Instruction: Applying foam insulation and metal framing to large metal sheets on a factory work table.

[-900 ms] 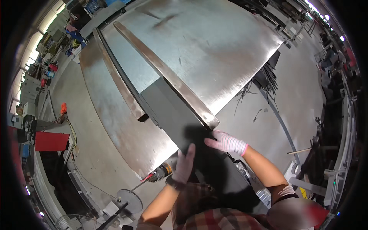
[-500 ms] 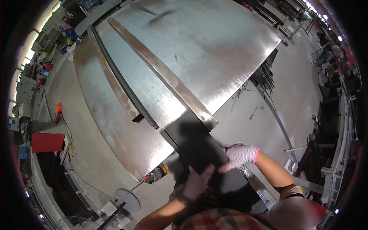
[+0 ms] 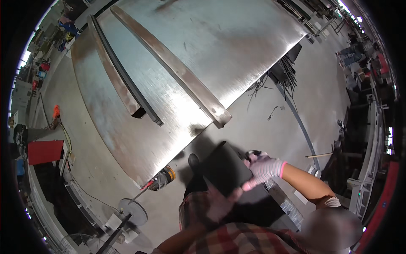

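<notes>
You are holding a dark, flat rectangular panel (image 3: 223,169) low in the centre of the frame, tilted, its surface matte and nearly black with one corner pointing up toward the big sheet. Your right hand (image 3: 264,168), in a pale knit glove with a pink cuff, is gripping the panel's right edge with fingers curled around it. Your left hand (image 3: 220,203) is pressing against the panel's lower edge, blurred, so you cannot tell how far its fingers are closing. Filling the upper half of the frame, a large brushed steel sheet (image 3: 237,46) is lying on the concrete floor (image 3: 270,127), carrying two long metal bars (image 3: 169,67). No containers are showing clearly near you.
</notes>
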### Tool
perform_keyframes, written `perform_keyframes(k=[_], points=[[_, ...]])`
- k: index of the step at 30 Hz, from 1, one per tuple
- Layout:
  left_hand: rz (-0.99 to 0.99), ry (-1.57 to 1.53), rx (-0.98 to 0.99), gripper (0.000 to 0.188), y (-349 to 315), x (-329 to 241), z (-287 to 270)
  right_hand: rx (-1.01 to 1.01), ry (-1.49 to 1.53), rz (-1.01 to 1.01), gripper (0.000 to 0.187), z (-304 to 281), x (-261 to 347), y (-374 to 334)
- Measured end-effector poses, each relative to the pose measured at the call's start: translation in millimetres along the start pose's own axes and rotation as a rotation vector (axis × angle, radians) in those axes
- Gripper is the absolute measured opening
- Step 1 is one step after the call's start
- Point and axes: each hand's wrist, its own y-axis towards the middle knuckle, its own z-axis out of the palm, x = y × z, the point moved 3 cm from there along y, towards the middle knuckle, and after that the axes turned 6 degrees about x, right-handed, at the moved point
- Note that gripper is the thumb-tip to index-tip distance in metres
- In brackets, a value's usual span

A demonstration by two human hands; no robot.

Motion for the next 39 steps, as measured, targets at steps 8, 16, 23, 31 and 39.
perform_keyframes(k=[8, 16, 23, 31, 39], points=[[0.028, -0.341, 0.258, 0.131, -24.9, -16.3, -2.5, 0.030, -0.012, -0.021, 0.115, 4.8, 3.7, -10.3], [-0.163, -0.987, -0.152, 0.101, -9.5, -26.4, -82.6, -0.383, 0.167, -0.040, 0.069, -45.7, 2.1, -50.5], [0.236, -0.491, 0.306, 0.014, -57.4, -71.6, -139.2, 0.292, 0.409, -0.747, 0.064, -47.3, 81.7, -100.9], [0.023, -0.385, 0.219, 0.022, 2.3, 54.1, -49.6, -0.352, 0.194, -0.405, 0.041, 4.4, -64.8, 28.4], [0.472, -1.448, 0.610, 0.093, 61.4, 59.5, 21.4, 0.144, 1.346, -0.700, 0.092, 60.9, -62.7, 111.9]])
